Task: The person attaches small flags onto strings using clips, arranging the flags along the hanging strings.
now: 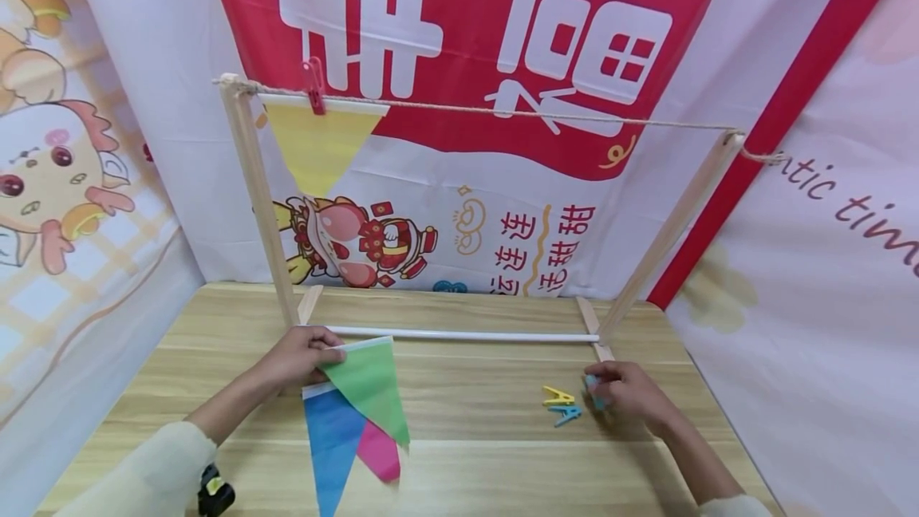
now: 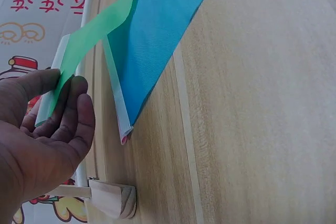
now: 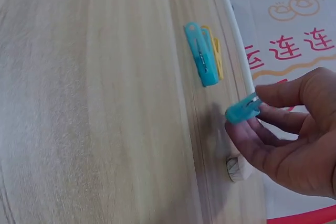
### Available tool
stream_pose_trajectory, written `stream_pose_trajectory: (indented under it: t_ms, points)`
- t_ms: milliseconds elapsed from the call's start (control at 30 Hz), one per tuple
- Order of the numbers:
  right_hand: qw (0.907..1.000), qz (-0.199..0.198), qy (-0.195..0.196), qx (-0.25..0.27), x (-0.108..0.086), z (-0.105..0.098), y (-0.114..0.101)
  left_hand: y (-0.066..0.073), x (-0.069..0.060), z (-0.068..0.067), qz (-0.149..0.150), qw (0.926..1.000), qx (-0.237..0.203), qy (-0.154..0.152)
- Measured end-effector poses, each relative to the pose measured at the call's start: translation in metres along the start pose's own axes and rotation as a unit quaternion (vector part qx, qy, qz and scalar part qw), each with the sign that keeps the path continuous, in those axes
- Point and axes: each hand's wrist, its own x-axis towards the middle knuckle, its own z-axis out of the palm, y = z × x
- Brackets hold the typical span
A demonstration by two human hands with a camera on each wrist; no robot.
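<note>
My left hand (image 1: 305,357) pinches a green triangular flag (image 1: 373,381) by its white top strip, between thumb and fingers. Under its tip lie a blue flag (image 1: 332,429) and a pink flag (image 1: 379,453), partly covered. Toward the right of the table, my right hand (image 1: 632,393) holds a blue clothespin (image 3: 244,109) between thumb and fingers, just above the wood. Beside it on the tabletop lie a yellow clothespin (image 1: 558,396) and another blue clothespin (image 1: 565,415). A yellow flag (image 1: 319,146) hangs from the string (image 1: 502,112), held by a red clothespin (image 1: 314,86).
Two wooden posts, left (image 1: 262,198) and right (image 1: 671,234), carry the string above the table (image 1: 502,469). A white rod (image 1: 459,335) joins their feet. A small black object (image 1: 214,493) sits by the left sleeve. Printed cloth (image 1: 459,214) hangs behind.
</note>
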Motion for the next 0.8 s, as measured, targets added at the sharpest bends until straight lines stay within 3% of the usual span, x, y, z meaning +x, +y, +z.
stream_pose_trajectory:
  t_ms: [133, 267, 367, 467, 800]
  points:
    - [0.9921, 0.024, -0.048, 0.113, 0.003, -0.007, 0.004, 0.000, 0.002, 0.000, -0.001, 0.9995, -0.029, 0.014]
    - [0.9709, 0.030, -0.099, 0.216, 0.008, -0.011, 0.014, 0.000, 0.004, -0.001, 0.018, 0.9992, -0.021, 0.031]
    - [0.9547, 0.029, -0.123, 0.270, 0.011, -0.013, 0.019, 0.001, 0.005, -0.002, 0.015, 0.9986, -0.031, 0.039]
    - [0.9440, 0.034, -0.131, 0.301, 0.012, -0.014, 0.019, 0.003, 0.005, -0.002, 0.010, 0.9975, -0.052, 0.047]
    - [0.9287, 0.040, -0.154, 0.335, 0.013, -0.016, 0.016, 0.012, 0.003, -0.002, 0.007, 0.9927, -0.112, 0.043]
